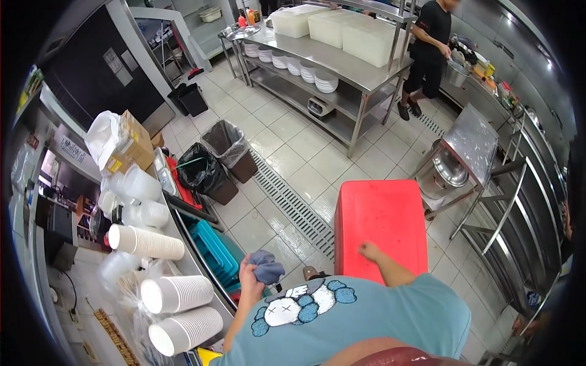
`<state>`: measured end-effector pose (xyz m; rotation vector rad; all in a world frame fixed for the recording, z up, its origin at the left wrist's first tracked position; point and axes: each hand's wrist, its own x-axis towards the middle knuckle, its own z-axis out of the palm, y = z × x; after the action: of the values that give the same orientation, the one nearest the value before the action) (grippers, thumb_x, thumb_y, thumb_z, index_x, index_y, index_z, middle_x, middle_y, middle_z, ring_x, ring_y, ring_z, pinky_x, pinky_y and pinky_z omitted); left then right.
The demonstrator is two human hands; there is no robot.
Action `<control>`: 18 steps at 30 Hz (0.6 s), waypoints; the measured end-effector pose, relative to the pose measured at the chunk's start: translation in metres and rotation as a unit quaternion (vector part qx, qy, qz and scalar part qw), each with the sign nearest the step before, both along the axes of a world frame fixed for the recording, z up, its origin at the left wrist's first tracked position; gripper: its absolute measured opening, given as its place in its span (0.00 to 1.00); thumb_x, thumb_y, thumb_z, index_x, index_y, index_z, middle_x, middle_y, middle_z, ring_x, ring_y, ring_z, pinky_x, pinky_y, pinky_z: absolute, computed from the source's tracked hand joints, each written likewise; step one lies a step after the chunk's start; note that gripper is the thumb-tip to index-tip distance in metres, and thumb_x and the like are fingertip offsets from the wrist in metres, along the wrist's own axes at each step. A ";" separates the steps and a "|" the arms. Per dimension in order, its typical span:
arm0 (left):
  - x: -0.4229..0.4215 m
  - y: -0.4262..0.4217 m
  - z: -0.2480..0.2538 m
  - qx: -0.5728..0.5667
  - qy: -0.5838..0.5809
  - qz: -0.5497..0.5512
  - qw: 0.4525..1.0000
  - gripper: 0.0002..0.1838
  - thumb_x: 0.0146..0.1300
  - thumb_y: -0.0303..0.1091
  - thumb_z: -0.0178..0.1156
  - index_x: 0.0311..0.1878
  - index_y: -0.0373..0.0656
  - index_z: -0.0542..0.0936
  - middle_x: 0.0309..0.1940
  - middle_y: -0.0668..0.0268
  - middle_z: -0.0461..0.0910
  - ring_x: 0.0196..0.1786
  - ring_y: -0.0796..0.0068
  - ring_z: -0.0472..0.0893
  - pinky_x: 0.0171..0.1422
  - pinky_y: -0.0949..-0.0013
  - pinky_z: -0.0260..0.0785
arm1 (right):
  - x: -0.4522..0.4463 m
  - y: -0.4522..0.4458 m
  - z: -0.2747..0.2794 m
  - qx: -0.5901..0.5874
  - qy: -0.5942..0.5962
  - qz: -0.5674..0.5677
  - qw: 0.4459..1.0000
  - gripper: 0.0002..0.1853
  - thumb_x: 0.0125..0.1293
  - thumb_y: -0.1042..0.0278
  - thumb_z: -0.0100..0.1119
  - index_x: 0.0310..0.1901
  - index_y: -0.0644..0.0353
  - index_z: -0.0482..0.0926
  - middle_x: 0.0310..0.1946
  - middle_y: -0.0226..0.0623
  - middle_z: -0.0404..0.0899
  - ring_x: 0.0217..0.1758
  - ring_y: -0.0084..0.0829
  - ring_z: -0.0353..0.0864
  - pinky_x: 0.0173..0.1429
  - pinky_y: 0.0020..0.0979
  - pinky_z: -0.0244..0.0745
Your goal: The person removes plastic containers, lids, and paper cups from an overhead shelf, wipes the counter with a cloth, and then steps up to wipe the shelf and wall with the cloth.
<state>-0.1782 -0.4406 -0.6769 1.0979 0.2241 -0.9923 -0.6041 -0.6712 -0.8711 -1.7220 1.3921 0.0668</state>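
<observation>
My left hand (249, 276) is closed around a crumpled grey-blue cloth (267, 267), held beside the counter with the stacked cups. Over the red box (383, 213) is my right hand (368, 250), its fingers curled in; whether anything is in them is too small to make out. I cannot tell whether that hand touches the lid. The red box stands on the tiled floor in front of me, its lid flat.
Stacks of white paper cups (177, 294) line the left counter (215, 282). Beyond it are two bins (235, 160) and a floor drain (290, 198). A steel table (323, 58) holds white tubs. Another person (430, 49) stands at the back right. A small steel table (473, 134) is at right.
</observation>
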 end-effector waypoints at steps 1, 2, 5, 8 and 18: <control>0.013 -0.012 -0.004 0.000 -0.001 -0.004 1.000 0.34 0.51 0.15 0.47 0.66 0.42 0.69 0.58 0.49 0.76 0.58 0.47 0.81 0.62 0.43 0.80 | 0.022 -0.028 0.013 -0.037 -0.071 -0.051 0.995 0.26 0.67 0.52 0.68 0.56 0.66 0.81 0.52 0.54 0.85 0.58 0.46 0.85 0.62 0.43 0.79; 0.027 -0.027 -0.005 0.012 -0.041 -0.006 0.999 0.36 0.50 0.14 0.45 0.66 0.42 0.68 0.59 0.49 0.76 0.58 0.48 0.82 0.60 0.44 0.81 | 0.043 -0.058 0.032 -0.063 -0.103 -0.061 0.991 0.26 0.68 0.53 0.68 0.57 0.67 0.80 0.53 0.53 0.85 0.58 0.45 0.85 0.62 0.42 0.78; 0.049 -0.068 0.013 0.043 -0.096 -0.015 0.994 0.39 0.47 0.12 0.43 0.69 0.41 0.66 0.61 0.47 0.74 0.58 0.45 0.82 0.58 0.44 0.83 | 0.076 -0.110 0.070 -0.077 -0.161 -0.099 0.979 0.23 0.69 0.56 0.68 0.57 0.66 0.80 0.52 0.50 0.85 0.57 0.43 0.84 0.63 0.40 0.78; 0.082 -0.120 0.004 0.019 -0.106 -0.031 0.994 0.40 0.49 0.11 0.43 0.70 0.42 0.66 0.64 0.42 0.72 0.59 0.39 0.82 0.58 0.42 0.83 | 0.075 -0.135 0.053 -0.098 -0.158 -0.130 0.974 0.22 0.69 0.57 0.68 0.56 0.65 0.82 0.50 0.48 0.86 0.56 0.41 0.84 0.63 0.39 0.78; 0.122 -0.378 0.004 0.032 -0.142 -0.349 0.926 0.29 0.67 0.27 0.67 0.69 0.47 0.68 0.56 0.50 0.79 0.55 0.51 0.84 0.53 0.45 0.84 | -0.048 0.034 -0.030 0.203 0.132 -0.584 0.775 0.17 0.67 0.60 0.56 0.50 0.56 0.87 0.44 0.50 0.88 0.39 0.47 0.90 0.41 0.46 0.85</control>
<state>-0.0562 -0.8190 -0.6730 1.4026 -0.4075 -1.4376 -0.6516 -0.6370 -0.9007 -0.2909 2.2357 -0.0846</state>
